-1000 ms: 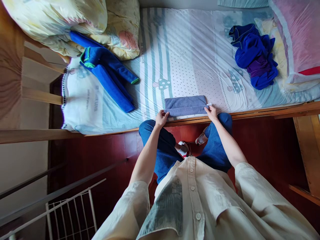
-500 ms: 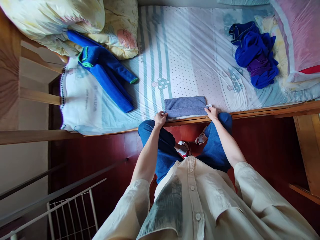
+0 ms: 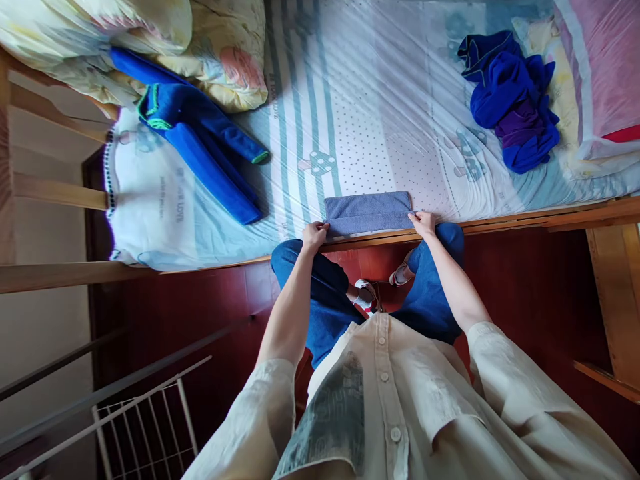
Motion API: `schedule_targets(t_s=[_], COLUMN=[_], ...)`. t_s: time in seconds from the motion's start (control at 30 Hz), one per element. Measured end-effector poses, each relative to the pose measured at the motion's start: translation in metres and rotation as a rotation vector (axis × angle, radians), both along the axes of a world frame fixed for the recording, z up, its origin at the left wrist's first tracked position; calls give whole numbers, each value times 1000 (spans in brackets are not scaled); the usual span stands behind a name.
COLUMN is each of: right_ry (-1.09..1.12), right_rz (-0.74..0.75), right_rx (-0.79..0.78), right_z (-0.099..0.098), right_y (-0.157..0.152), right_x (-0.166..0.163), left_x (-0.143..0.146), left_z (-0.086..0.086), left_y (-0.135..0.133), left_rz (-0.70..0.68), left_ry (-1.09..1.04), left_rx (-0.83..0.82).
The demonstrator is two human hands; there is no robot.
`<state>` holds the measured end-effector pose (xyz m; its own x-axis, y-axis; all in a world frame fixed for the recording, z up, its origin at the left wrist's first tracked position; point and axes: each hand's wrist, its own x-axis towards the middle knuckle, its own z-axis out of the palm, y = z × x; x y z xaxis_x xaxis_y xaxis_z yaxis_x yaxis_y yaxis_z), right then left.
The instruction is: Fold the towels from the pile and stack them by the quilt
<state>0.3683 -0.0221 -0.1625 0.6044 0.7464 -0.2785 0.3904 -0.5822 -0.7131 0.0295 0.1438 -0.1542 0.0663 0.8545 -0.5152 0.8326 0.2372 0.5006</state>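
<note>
A folded grey-blue towel (image 3: 367, 211) lies on the bed sheet (image 3: 380, 113) at the near edge of the mattress. My left hand (image 3: 315, 236) pinches the towel's near left corner, fingers closed on it. My right hand (image 3: 423, 223) grips the near right corner the same way. Both arms reach down from cream shirt sleeves, over my blue-trousered knees.
A folded bright blue garment with green trim (image 3: 200, 143) lies left on the bed, beside a yellow pillow (image 3: 220, 47). A crumpled blue and purple pile (image 3: 515, 100) sits at right near a pink pillow (image 3: 605, 67). Wooden bed rail (image 3: 550, 220), red floor, white wire rack (image 3: 145, 420).
Both hands stay on the towel's corners. The view has shifted slightly, and the small white tag by my right hand is covered now.
</note>
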Motion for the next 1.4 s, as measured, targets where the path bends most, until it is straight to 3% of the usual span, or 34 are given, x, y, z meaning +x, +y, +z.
schedule_targets(t_s=[0.57, 0.77, 0.9, 1.03, 1.17, 1.4], right_ry=[-111, -191, -328, -418, -421, -309], right_rz=[4, 37, 188, 385, 544, 605], right_rx=[-270, -158, 33, 152, 134, -2], right_z=[-12, -4, 5, 17, 24, 14], right_y=[24, 7, -10, -16, -17, -15], right_x=[3, 2, -1, -8, -17, -17], left_x=[8, 3, -7, -16, -17, -9], left_z=[-22, -21, -18, -13, -12, -23], left_y=[9, -4, -17, -26, -33, -30], left_rz=[-50, -31, -138, -373, -572, -642], left_ry=[62, -17, -122, -208, -243, -120], left_rx=[-8, 104, 348, 545, 496, 350])
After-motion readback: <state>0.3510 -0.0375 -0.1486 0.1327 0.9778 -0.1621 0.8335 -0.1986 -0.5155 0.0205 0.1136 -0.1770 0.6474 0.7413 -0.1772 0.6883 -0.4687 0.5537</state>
